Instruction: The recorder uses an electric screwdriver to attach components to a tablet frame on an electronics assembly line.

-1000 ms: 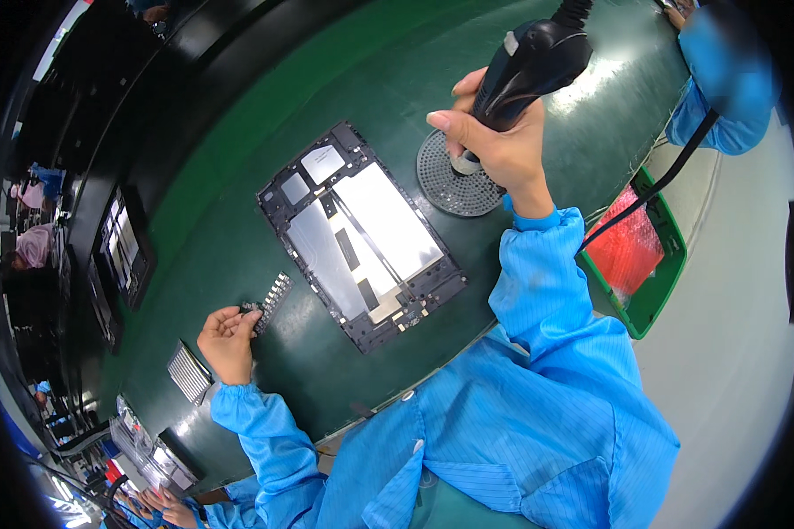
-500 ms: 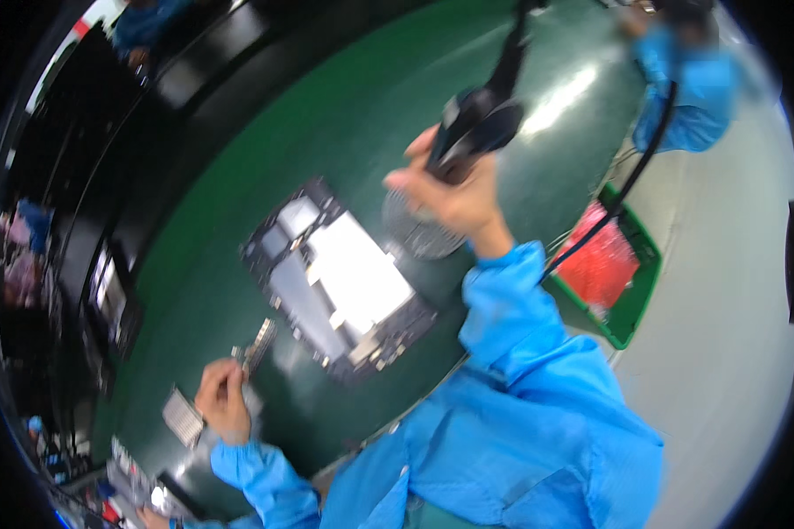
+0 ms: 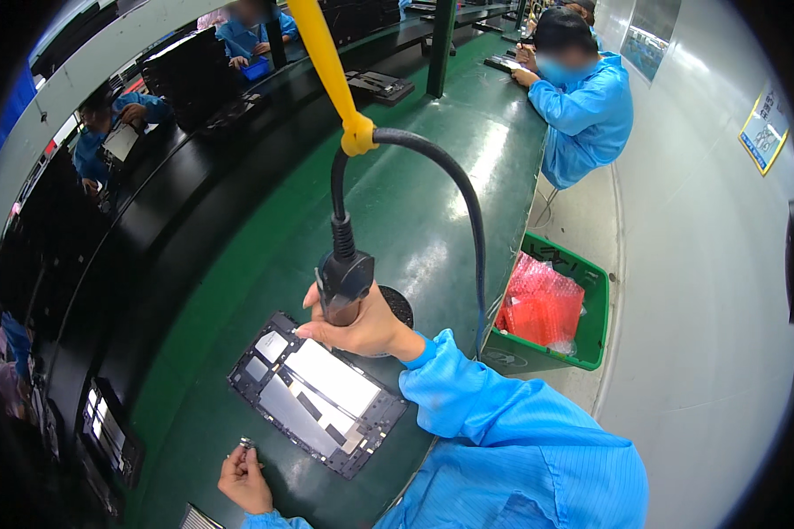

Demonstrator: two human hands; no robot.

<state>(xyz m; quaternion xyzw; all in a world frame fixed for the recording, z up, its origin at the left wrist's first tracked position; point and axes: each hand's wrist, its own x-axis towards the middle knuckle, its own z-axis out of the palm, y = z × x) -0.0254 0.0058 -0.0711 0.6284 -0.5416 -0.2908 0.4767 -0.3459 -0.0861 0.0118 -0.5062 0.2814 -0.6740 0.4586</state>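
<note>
My right hand (image 3: pixel 366 328) is closed around a black corded electric screwdriver (image 3: pixel 344 278), held upright over the top right part of an opened tablet (image 3: pixel 318 397). The tool's tip is hidden behind my fingers. The tablet lies flat on the green bench, showing white and grey panels inside a black frame. To its lower left, my left hand (image 3: pixel 245 485) pinches a small metallic piece (image 3: pixel 246 443) too tiny to name. A round black dish (image 3: pixel 399 305) shows partly behind my right hand.
A yellow strap (image 3: pixel 331 70) holds the tool's looping black cable (image 3: pixel 463 181). Right of the bench stands a green bin (image 3: pixel 595 309) with red bubble wrap (image 3: pixel 543 304). A co-worker in blue (image 3: pixel 582 115) sits farther along. Another opened tablet (image 3: pixel 106 432) lies left, on a black surface.
My view has lifted and turned, showing more of the bench ahead. My right hand has brought the screwdriver from beyond the tablet's right side to over its edge. My left hand still pinches.
</note>
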